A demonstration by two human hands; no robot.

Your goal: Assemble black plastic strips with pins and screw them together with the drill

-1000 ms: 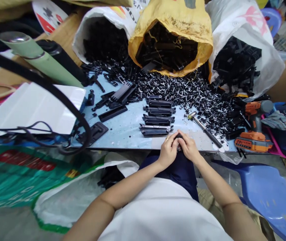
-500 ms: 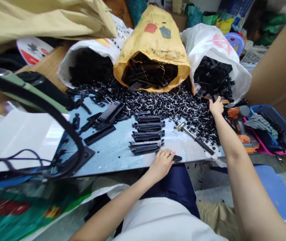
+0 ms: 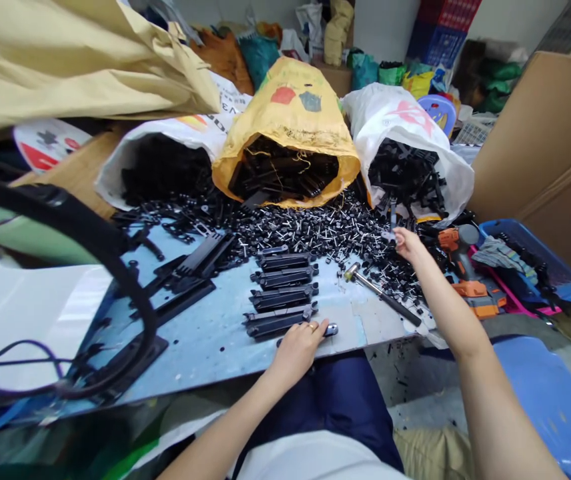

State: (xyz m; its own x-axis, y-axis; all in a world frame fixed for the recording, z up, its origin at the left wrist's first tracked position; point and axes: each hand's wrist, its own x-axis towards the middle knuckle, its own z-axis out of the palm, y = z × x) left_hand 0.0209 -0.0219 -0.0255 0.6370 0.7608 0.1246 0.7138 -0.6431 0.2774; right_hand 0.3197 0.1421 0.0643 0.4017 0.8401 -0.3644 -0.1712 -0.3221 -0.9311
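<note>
My left hand (image 3: 299, 345) rests at the near edge of the blue table (image 3: 205, 340), its fingers closed on a long black plastic part (image 3: 328, 330) lying flat beside a row of several assembled black parts (image 3: 281, 295). My right hand (image 3: 405, 243) reaches far forward to the heap of small black pieces (image 3: 325, 230) below the white sack (image 3: 405, 143). Its fingers pinch a black plastic part (image 3: 392, 223) drawn from that sack's mouth. A hammer (image 3: 380, 293) lies between my two hands.
A yellow sack (image 3: 290, 113) and another white sack (image 3: 165, 160) of black parts lie open at the back. An orange cordless drill (image 3: 465, 267) and a blue bin (image 3: 530, 257) sit at the right, a blue plastic chair (image 3: 550, 393) below. Black cable (image 3: 90, 233) and white sheet (image 3: 20, 313) at left.
My hands were together at the table edge; the right one reached out to the white sack and now draws back slightly with a part. The left laid its part on the table.
</note>
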